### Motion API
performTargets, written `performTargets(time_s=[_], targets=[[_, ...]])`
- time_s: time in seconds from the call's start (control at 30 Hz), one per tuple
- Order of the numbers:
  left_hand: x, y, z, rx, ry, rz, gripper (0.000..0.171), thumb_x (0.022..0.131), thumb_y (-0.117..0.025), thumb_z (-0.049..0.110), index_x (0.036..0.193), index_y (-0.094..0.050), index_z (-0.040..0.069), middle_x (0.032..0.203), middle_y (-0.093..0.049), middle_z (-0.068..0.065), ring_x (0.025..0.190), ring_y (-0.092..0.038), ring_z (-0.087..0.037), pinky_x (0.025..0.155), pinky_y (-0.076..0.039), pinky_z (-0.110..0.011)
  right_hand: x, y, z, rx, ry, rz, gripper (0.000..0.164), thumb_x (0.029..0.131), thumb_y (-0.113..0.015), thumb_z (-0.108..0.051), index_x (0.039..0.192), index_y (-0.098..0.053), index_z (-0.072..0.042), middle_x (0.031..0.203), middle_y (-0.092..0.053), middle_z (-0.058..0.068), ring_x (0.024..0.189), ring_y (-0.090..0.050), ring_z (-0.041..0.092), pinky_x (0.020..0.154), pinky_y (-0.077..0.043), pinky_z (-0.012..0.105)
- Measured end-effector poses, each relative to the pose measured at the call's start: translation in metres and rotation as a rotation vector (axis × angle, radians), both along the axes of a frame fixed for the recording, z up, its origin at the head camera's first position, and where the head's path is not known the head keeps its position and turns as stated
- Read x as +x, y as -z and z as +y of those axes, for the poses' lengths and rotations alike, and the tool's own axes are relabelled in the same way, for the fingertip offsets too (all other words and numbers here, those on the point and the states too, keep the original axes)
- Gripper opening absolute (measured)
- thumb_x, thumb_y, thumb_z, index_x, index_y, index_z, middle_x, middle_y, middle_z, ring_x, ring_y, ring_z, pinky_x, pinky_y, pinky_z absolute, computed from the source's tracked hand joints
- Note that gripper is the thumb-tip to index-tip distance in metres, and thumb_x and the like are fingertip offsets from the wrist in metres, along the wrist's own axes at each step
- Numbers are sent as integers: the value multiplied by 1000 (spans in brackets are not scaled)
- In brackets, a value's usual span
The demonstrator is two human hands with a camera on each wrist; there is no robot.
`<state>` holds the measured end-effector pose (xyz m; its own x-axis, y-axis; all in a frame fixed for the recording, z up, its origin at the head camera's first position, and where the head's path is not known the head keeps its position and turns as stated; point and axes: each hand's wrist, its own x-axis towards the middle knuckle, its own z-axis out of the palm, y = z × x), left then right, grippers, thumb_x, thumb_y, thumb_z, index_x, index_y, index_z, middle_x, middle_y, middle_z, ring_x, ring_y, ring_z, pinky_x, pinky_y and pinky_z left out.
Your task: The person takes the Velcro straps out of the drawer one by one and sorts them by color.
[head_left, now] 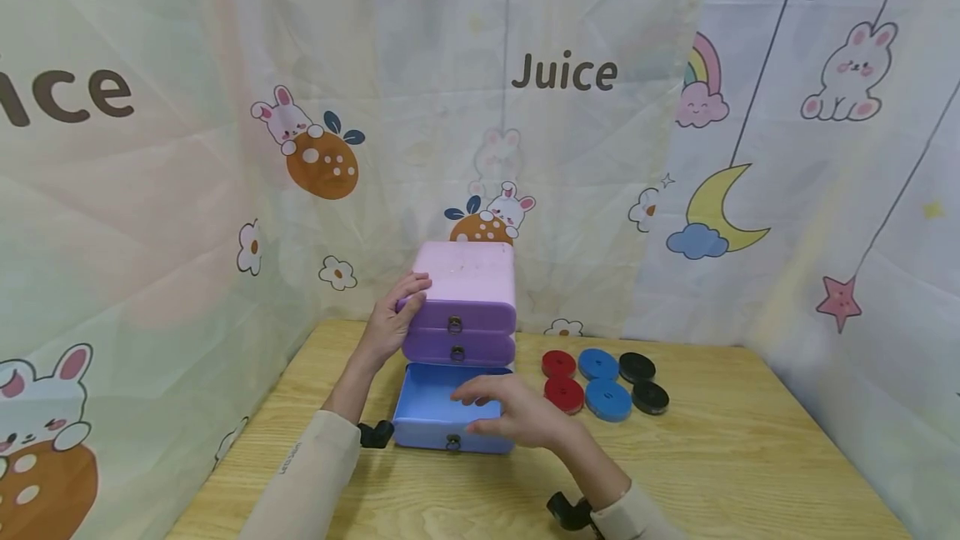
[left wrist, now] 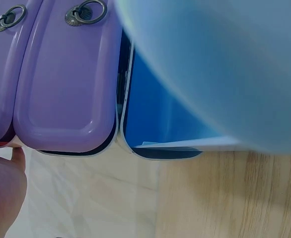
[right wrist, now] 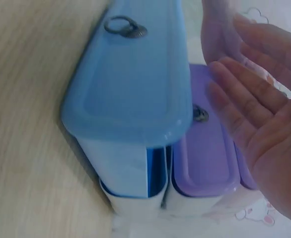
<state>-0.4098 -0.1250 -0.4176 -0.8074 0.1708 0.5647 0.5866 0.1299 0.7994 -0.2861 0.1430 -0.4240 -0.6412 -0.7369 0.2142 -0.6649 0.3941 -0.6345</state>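
Note:
A small drawer cabinet (head_left: 465,269) with a pink top stands on the table. Its two purple drawers (head_left: 459,317) are closed, each with a ring pull. The blue bottom drawer (head_left: 442,407) is pulled out, and no contents show in its visible part. My left hand (head_left: 392,319) holds the cabinet's upper left corner, fingers over the top and thumb near the front edge. In the left wrist view, part of that hand (left wrist: 6,193) lies against the cabinet's side. My right hand (head_left: 517,411) hovers over the blue drawer, fingers spread and holding nothing; in the right wrist view its palm (right wrist: 279,134) shows.
Right of the cabinet lie several round discs in two rows: red (head_left: 564,395), blue (head_left: 608,400) and black (head_left: 650,397). Printed cloth (head_left: 585,148) hangs behind and at both sides of the wooden table (head_left: 720,457).

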Motion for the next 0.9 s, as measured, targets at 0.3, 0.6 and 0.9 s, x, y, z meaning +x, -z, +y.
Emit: performTargets(time_s=[0.3, 0.6, 0.9], targets=[[1, 0, 1, 11, 8, 5, 32, 108, -59, 23, 136, -67, 10, 155, -53, -9, 161, -22, -25, 132, -13, -53, 8, 7, -16, 19, -93, 23, 35, 96, -76, -16, 130, -71, -4, 122, -76, 12, 108, -76, 18, 92, -62, 33], [0, 2, 1, 17, 10, 13, 33, 108, -59, 23, 136, -67, 9, 155, -53, -10, 161, -20, -34, 132, -12, -55, 14, 15, -23, 238, -167, 101, 25, 96, -77, -23, 116, -76, -10, 106, -78, -4, 95, -70, -4, 83, -57, 13], [0, 1, 1, 8, 6, 3, 33, 108, -58, 23, 137, -66, 9, 156, -52, -9, 161, -20, -31, 132, -12, -55, 23, 18, -31, 418, -123, 123, 21, 96, -77, -31, 87, -62, -18, 67, -44, -14, 59, -38, -5, 53, -33, 14]])
